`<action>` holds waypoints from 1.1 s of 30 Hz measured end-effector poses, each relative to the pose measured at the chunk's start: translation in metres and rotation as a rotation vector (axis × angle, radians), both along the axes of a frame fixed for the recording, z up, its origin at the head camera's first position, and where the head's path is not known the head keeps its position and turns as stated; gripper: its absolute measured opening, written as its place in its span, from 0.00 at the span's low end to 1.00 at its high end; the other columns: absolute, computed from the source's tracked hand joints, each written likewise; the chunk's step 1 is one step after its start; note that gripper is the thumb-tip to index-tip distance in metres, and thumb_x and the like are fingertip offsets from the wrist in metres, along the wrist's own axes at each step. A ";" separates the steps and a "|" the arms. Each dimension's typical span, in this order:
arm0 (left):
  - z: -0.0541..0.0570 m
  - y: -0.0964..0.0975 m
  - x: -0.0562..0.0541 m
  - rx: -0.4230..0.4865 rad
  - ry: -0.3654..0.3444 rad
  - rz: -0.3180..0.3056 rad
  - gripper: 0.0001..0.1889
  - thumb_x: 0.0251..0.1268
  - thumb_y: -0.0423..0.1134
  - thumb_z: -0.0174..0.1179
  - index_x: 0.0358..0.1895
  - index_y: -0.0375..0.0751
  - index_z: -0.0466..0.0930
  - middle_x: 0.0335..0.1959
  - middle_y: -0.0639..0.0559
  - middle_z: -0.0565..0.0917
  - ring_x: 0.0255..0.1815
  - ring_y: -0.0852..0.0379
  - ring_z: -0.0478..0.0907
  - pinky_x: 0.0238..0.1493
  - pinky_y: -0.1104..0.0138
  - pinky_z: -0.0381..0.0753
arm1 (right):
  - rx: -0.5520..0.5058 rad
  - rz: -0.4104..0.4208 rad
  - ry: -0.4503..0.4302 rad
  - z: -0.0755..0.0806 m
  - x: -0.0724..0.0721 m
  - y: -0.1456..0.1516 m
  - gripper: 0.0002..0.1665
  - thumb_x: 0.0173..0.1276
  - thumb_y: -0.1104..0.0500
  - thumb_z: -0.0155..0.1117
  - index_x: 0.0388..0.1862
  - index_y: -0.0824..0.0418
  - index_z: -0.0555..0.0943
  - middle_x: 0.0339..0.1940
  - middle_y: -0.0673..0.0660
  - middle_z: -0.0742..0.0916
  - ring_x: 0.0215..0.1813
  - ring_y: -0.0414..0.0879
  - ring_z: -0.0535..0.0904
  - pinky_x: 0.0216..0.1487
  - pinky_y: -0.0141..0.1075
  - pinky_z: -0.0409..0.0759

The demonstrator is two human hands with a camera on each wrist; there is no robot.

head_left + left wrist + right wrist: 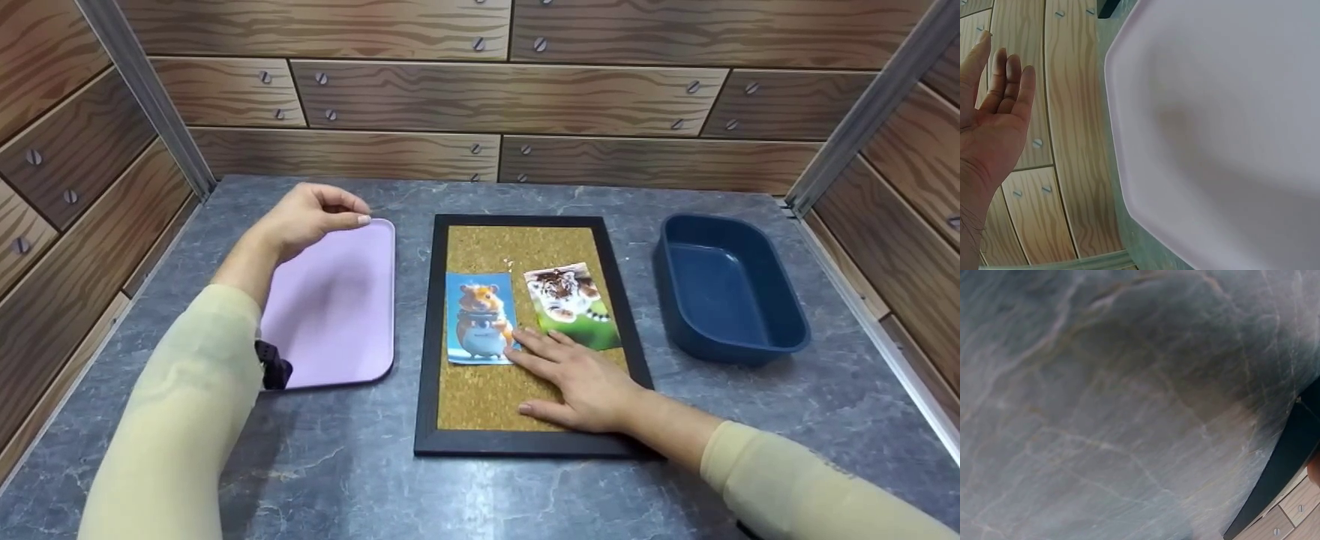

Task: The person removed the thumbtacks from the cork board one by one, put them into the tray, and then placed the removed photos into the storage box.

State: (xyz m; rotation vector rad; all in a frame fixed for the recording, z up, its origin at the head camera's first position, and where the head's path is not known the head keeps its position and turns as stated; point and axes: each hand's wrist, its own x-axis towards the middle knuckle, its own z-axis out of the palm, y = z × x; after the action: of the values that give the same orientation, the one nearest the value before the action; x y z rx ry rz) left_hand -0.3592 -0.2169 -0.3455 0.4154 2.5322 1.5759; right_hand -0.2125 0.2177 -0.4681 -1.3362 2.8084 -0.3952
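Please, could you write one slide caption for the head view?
Right hand spread on a framed cork board with two animal pictures, left hand raised near a lilac tray.

Observed at right: dark blue bin (726,291), rounded at the corners, standing on grey marbled tabletop (337,457). Noted at far side, left and right: wood-patterned panels (480,97) (showing slotted screw heads (540,44)). Found at both far corners: metal posts (871,105).

Bright overhead-looking light, pale glare toward near edge of tabletop (495,495), soft shadow across lilac tray (1230,84), right-wrist view blurry.
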 end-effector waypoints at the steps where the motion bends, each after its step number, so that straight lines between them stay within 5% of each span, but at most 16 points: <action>1: 0.000 -0.001 0.000 0.000 0.000 0.003 0.09 0.73 0.35 0.70 0.50 0.34 0.90 0.44 0.53 0.88 0.46 0.58 0.81 0.50 0.70 0.81 | 0.002 0.000 -0.001 0.000 0.000 0.000 0.48 0.80 0.28 0.51 0.88 0.50 0.60 0.88 0.55 0.59 0.87 0.53 0.53 0.83 0.55 0.54; 18: -0.015 -0.019 0.006 -0.026 -0.012 0.011 0.17 0.72 0.38 0.71 0.55 0.28 0.87 0.44 0.56 0.87 0.49 0.59 0.81 0.55 0.68 0.79 | -0.013 0.010 0.038 0.001 0.001 -0.001 0.47 0.79 0.29 0.54 0.86 0.52 0.64 0.87 0.57 0.62 0.85 0.56 0.56 0.82 0.57 0.57; 33: -0.051 -0.031 0.016 0.035 -0.057 0.057 0.18 0.71 0.37 0.72 0.56 0.26 0.86 0.43 0.60 0.87 0.49 0.60 0.80 0.53 0.70 0.79 | -0.010 0.004 0.024 0.002 0.002 0.000 0.47 0.79 0.28 0.53 0.86 0.52 0.63 0.87 0.57 0.61 0.86 0.55 0.55 0.82 0.56 0.57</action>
State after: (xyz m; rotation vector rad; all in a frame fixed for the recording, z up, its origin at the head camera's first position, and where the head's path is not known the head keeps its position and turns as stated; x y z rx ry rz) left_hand -0.3434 -0.2479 -0.3968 0.3005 2.4985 1.6302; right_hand -0.2109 0.2178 -0.4665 -1.3581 2.8262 -0.3965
